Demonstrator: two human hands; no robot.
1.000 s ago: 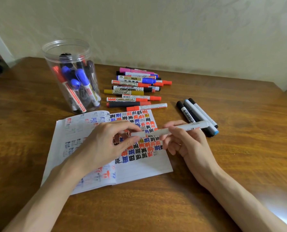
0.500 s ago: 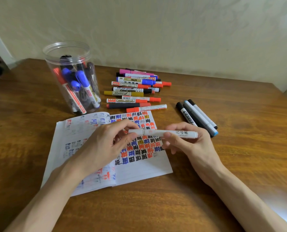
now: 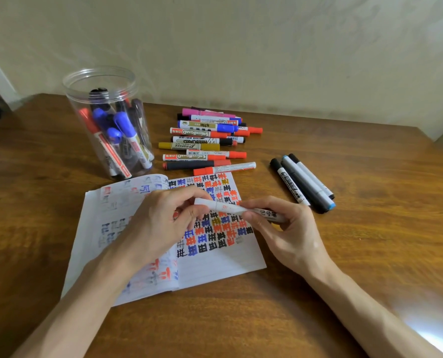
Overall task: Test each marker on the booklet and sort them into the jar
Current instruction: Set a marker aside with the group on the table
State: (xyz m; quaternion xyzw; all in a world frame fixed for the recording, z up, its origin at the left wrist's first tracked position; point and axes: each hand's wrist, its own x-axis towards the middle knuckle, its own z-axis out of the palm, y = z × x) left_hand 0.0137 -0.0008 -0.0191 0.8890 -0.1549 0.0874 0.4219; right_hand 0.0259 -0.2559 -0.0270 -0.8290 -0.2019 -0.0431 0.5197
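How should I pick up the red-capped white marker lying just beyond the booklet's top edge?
Take the red-capped marker from above, pinching the white barrel's bare right end: it lies flat, and there neither the dark marker behind nor the booklet crowds it.

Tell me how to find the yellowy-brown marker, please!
Look at the clear jar on the far left of the wooden table. Right of it lies a row of markers, and the mustard marker sits about midway down that row. It alone has yellow-brown ends; its neighbours show red, black, blue or pink.
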